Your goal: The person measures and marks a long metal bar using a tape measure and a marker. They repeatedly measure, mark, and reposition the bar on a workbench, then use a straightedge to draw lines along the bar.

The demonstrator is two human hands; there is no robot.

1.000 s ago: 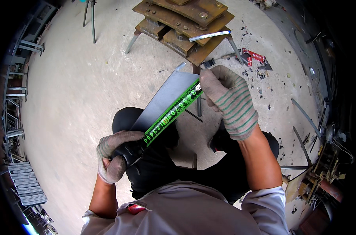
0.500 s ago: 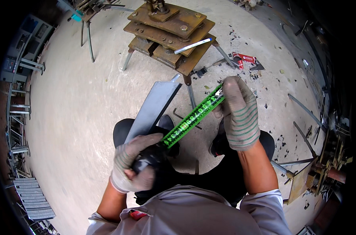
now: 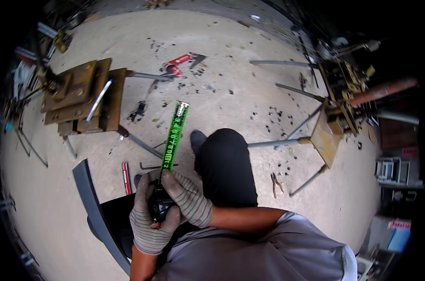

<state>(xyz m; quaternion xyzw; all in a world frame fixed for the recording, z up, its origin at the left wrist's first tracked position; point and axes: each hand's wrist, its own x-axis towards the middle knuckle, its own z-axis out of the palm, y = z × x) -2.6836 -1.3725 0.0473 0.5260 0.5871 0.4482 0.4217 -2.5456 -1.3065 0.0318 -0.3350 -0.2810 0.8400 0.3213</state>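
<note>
Both my hands wear pale knit gloves with green stripes. Cupped in my left hand (image 3: 150,222) is the black case of a tape measure (image 3: 161,204). Its green blade (image 3: 173,136) stands out of the case, away from me, its metal end hook in the air over the floor. Thumb and fingers of my right hand (image 3: 190,199) close on the blade at the case's mouth, right against the left hand. To the left, a grey metal strip (image 3: 94,201) leans at a slant across my left leg.
A rusty stacked-plate tool stand (image 3: 114,100) with a white marker (image 3: 99,100) is at left. Another legged stand (image 3: 328,140) is at right. Pliers (image 3: 276,185), a red stick-like object (image 3: 126,178), an L-shaped rod (image 3: 149,167) and a red-and-black item (image 3: 179,61) lie on the floor.
My view has swung to the right. My right hand has left the blade's hook end and come down beside the left hand at the case. The grey strip now lies farther left.
</note>
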